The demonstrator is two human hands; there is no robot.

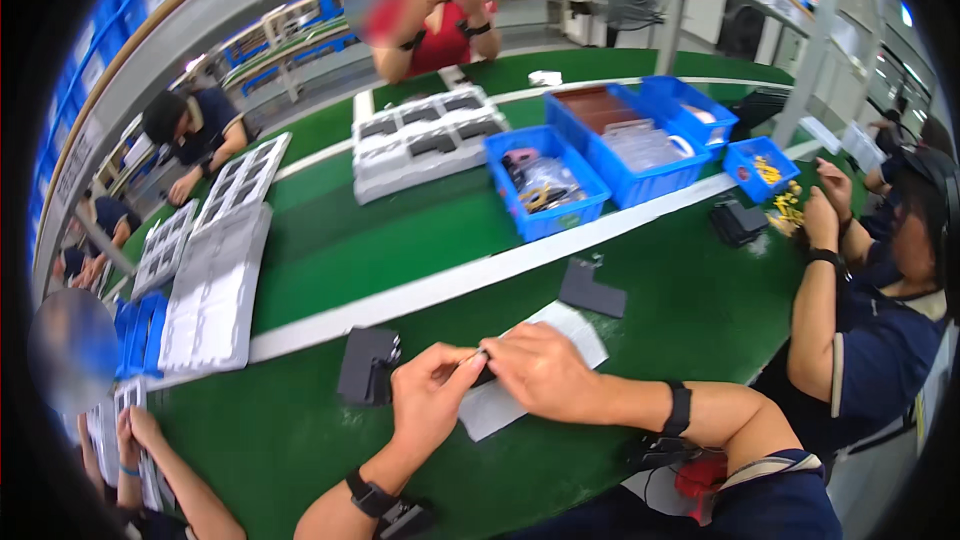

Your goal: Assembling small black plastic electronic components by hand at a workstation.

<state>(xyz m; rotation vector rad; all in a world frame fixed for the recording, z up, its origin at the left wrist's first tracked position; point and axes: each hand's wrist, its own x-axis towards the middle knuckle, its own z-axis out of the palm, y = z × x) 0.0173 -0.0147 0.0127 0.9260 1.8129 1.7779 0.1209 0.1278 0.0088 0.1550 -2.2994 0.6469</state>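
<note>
My left hand (432,395) and my right hand (545,372) meet above a white sheet (492,414) on the green bench. Both are closed, thumbs and fingertips pinching a small dark piece (484,372); the fingers cover most of it and its kind cannot be made out. Left of my left hand lies a small stack of dark grey, flat, notched parts (366,368). Beyond the sheet, past my right hand, rests a single dark grey L-shaped part (592,290).
Blue bins (540,225) with bagged parts stand beyond a white strip (440,285). White foam trays (425,165) lie farther back and left (215,290). Yellow pieces (785,210) and black parts (738,222) lie near a co-worker at right. Other people sit around the bench.
</note>
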